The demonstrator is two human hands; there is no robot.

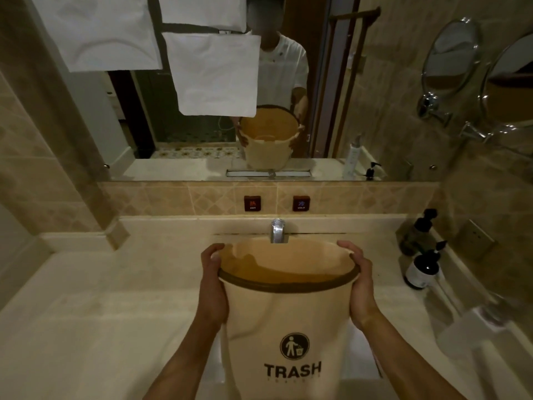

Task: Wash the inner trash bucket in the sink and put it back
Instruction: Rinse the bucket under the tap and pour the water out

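Observation:
A cream trash bucket (285, 321) with a brown rim and a black "TRASH" print hangs over the sink (359, 350), mostly hiding the basin. My left hand (213, 287) grips its left rim, thumb curled over the edge. My right hand (359, 284) grips the right rim the same way. The bucket's mouth is just below the chrome faucet (277, 230); no water stream shows. The inside looks tan and holds nothing I can see.
Hot (252, 203) and cold (301, 203) buttons sit on the tiled backsplash. Dark pump bottles (424, 267) stand on the right of the counter (101, 327). A mirror (202, 140) reflects the person and bucket; white towels (216, 73) hang above. A round mirror (450, 62) juts from the right wall.

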